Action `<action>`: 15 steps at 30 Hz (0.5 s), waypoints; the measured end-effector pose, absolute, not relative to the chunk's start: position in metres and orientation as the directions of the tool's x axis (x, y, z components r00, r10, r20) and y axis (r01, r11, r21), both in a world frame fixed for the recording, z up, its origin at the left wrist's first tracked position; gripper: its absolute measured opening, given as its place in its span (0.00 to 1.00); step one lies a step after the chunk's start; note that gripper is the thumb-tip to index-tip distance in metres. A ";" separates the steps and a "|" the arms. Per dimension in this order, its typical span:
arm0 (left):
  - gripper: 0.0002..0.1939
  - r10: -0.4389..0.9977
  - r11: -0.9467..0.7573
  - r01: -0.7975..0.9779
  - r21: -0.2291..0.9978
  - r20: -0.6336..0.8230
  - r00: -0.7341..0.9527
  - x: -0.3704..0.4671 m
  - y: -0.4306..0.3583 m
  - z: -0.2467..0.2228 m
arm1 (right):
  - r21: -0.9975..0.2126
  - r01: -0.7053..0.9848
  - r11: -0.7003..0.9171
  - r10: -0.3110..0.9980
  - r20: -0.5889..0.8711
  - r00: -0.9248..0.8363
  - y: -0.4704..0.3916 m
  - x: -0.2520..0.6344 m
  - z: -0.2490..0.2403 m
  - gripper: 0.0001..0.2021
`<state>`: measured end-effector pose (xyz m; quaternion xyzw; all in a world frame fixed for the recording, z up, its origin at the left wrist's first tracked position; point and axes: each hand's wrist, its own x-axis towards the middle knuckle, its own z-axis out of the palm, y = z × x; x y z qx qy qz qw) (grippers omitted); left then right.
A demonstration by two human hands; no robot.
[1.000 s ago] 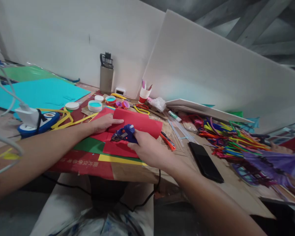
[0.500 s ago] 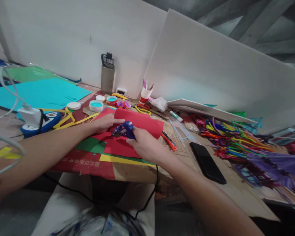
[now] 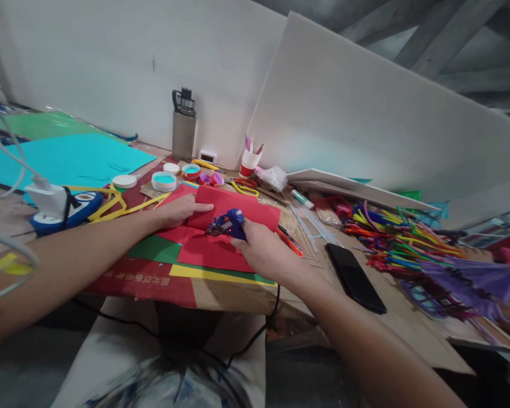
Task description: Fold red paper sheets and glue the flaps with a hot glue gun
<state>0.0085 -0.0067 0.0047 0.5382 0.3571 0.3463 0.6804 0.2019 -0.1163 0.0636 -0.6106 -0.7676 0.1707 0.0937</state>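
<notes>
My right hand is wrapped round a blue glue gun, whose dark nozzle points left over the red paper. My left hand lies on the left part of the red paper, index finger stretched out to the right along a raised, curved red flap. Under the red paper, edges of a green sheet and a yellow sheet show. A black cable hangs over the table's front edge below my right hand.
Behind the paper stand a bottle, a cup of pens and small tubs. A power strip is at the left. A phone and colourful pipe cleaners lie on the right.
My right hand and the glue gun have moved a little to the right, away from my left index finger. My left hand stays on the red paper.
</notes>
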 end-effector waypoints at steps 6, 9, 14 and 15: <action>0.16 0.847 0.172 -0.091 0.981 -0.100 0.522 0.007 -0.004 0.003 | -0.391 0.883 0.260 0.949 -0.062 -0.308 -0.112 0.189 0.063 0.14; 0.19 0.849 0.200 -0.102 0.975 -0.120 0.514 0.007 -0.005 0.002 | -0.385 0.899 0.209 0.963 -0.079 -0.257 -0.114 0.199 0.063 0.13; 0.22 0.844 0.231 -0.111 0.967 -0.142 0.517 0.008 -0.006 0.001 | -0.387 0.901 0.196 0.970 -0.059 -0.236 -0.127 0.215 0.065 0.11; 0.21 0.851 0.220 -0.112 0.969 -0.135 0.507 0.008 -0.005 0.001 | -0.389 0.896 0.213 0.965 -0.062 -0.256 -0.130 0.213 0.066 0.10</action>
